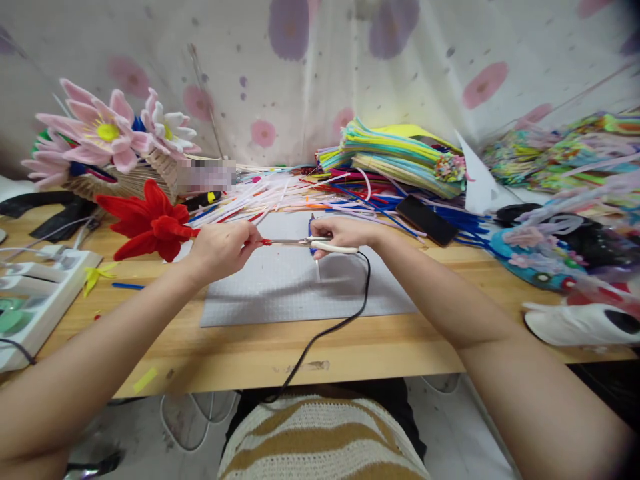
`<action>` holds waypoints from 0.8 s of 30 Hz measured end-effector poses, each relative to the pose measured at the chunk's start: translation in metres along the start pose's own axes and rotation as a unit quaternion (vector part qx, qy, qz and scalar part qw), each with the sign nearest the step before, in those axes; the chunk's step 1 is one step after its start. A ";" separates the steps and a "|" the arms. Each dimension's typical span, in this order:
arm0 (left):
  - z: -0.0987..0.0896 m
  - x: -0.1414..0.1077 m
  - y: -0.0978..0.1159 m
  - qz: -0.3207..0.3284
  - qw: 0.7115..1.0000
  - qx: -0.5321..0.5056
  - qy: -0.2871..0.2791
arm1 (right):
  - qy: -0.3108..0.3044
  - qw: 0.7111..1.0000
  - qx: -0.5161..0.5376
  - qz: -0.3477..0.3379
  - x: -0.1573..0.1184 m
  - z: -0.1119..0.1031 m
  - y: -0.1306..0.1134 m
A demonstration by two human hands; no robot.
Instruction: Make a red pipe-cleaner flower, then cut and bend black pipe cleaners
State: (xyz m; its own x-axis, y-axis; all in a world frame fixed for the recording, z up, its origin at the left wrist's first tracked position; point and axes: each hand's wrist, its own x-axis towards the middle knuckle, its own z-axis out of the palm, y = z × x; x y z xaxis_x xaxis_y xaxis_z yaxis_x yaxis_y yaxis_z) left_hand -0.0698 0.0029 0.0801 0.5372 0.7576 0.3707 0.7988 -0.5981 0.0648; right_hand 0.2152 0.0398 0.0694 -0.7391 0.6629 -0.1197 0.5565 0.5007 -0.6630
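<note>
My left hand [225, 248] is closed around the stem of a red fuzzy flower [159, 223], whose petals spread out to the left of the fist. A short red end of the stem sticks out past my fingers on the right. In my right hand [343, 233] is a pair of scissors [334, 246] with white handles, its blades pointing left and meeting that red end. A blue tool [313, 233] with a black cord lies behind the scissors on the grey cutting mat [270, 300], partly hidden by my right hand.
Bundles of coloured pipe cleaners [400, 157] lie along the back, with a black phone [427, 220] in front. Pink fuzzy flowers [107, 130] stand at the back left. A white power strip [55, 300] is at the left, and a white roll-shaped object [575, 325] at the right.
</note>
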 end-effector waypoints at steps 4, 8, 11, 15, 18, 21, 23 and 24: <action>0.000 -0.001 0.001 0.022 1.000 -0.008 0.003 | -0.009 1.000 0.004 -0.005 0.001 -0.001 0.001; -0.004 0.000 0.004 0.031 0.999 -0.006 0.001 | -0.034 0.999 0.023 -0.009 0.001 -0.001 0.002; -0.007 0.001 0.007 0.040 0.999 -0.012 0.009 | -0.051 0.998 0.045 -0.008 0.002 -0.001 0.003; -0.006 0.002 0.007 0.090 0.995 0.023 0.047 | -0.067 0.993 0.093 -0.004 0.004 0.001 0.006; -0.003 0.001 0.006 0.165 0.978 0.057 0.112 | -0.075 0.990 0.119 -0.020 0.007 0.004 0.013; -0.002 0.001 0.005 0.226 0.957 0.074 0.167 | -0.089 0.985 0.142 -0.033 0.009 0.006 0.020; -0.003 0.000 0.006 0.250 0.948 0.079 0.183 | -0.101 0.982 0.154 -0.033 0.010 0.007 0.024; -0.003 0.000 0.006 0.257 0.945 0.080 0.184 | -0.108 0.981 0.158 -0.032 0.010 0.007 0.026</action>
State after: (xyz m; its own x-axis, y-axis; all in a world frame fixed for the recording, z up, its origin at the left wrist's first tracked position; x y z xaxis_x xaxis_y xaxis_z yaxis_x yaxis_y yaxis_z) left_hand -0.0657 -0.0014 0.0839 0.7582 0.2181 0.6145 0.5050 -0.7926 -0.3417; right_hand 0.2191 0.0553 0.0459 -0.8508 0.4851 -0.2018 0.3860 0.3167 -0.8664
